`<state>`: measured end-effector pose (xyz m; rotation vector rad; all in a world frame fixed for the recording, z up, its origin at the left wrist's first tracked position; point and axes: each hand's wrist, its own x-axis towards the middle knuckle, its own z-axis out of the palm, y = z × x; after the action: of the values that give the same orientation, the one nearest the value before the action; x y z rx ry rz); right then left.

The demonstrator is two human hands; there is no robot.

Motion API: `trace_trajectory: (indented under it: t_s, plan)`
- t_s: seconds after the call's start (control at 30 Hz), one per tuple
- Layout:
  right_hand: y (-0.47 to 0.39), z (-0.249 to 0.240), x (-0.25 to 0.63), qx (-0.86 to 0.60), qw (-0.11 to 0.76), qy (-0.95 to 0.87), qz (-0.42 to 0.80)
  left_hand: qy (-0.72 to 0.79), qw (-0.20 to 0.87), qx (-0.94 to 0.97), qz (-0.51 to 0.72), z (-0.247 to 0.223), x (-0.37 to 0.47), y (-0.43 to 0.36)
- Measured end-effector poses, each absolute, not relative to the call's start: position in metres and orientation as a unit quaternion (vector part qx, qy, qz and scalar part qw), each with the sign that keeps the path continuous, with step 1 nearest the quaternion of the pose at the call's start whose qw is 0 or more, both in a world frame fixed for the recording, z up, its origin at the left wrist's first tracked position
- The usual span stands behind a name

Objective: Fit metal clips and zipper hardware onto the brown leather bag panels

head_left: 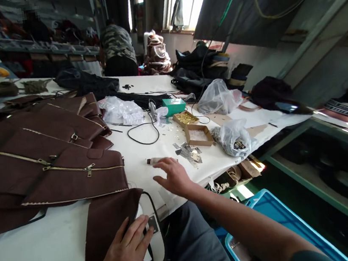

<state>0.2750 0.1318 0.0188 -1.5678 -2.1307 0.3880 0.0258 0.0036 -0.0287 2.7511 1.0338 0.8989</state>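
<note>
My left hand (126, 252) rests at the near edge of the table on a brown leather piece (109, 224). Its fingers lie along the top, by a small metal plate (153, 224) on a white rounded part (159, 248); the thumb shows lower down, with the material between. My right hand (173, 175) hovers over the table, fingers apart, beside a small tube with a dark cap (150, 161). Part of the tube is hidden behind the fingers. Brown leather bags with brass zippers (65, 162) are piled to the left.
Beyond my right hand are flat metal plates (191, 153), a cardboard box (199, 135), a tray of gold-coloured bits (185, 118), a green box (174, 106) and plastic bags (234, 137). A blue crate (266, 199) stands below at right. A person (117, 48) bends at the far end.
</note>
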Motion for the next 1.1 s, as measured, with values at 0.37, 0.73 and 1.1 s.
trace_trajectory:
  t_s: [0.37,0.73,1.1]
  plan:
    - [0.2,0.017,0.279,-0.602,0.181,-0.754,0.188,0.338,0.024,0.898,0.28,-0.037,0.023,0.004]
    - [0.101,0.027,0.226,-0.406,0.575,-0.271,0.657,0.357,0.066,0.891,0.274,-0.031,0.024,0.001]
    - [0.081,0.029,0.195,-0.438,0.558,-0.389,0.587,0.37,0.1,0.908,0.17,-0.018,0.015,0.0]
